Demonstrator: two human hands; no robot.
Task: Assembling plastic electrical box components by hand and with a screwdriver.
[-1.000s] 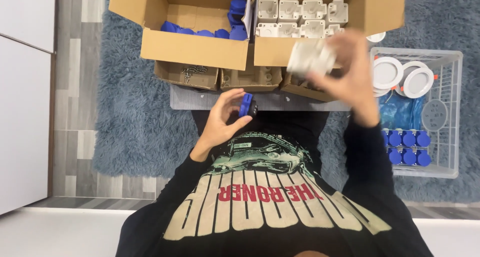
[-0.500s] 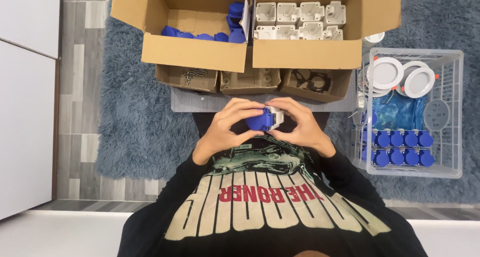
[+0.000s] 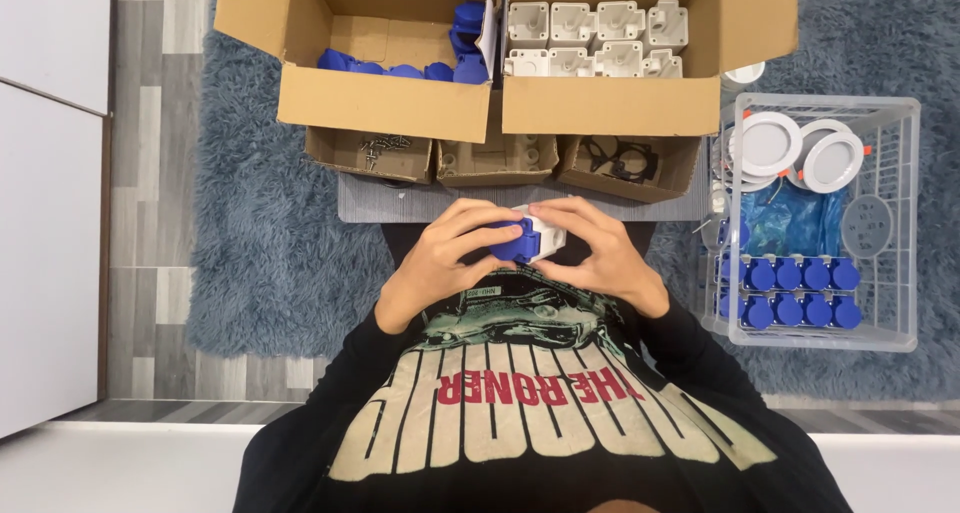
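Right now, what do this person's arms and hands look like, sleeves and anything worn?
Both arms wear long black sleeves reaching the wrists, part of a black top with a cream, red and green print. The left hand and right hand are bare: no gloves, rings or watch visible.

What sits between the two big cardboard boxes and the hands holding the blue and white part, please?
In the head view, a row of three small open cardboard trays lies there, on a grey mat.

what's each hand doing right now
Left hand: closed on the blue and white part.
Right hand: closed on the same part.
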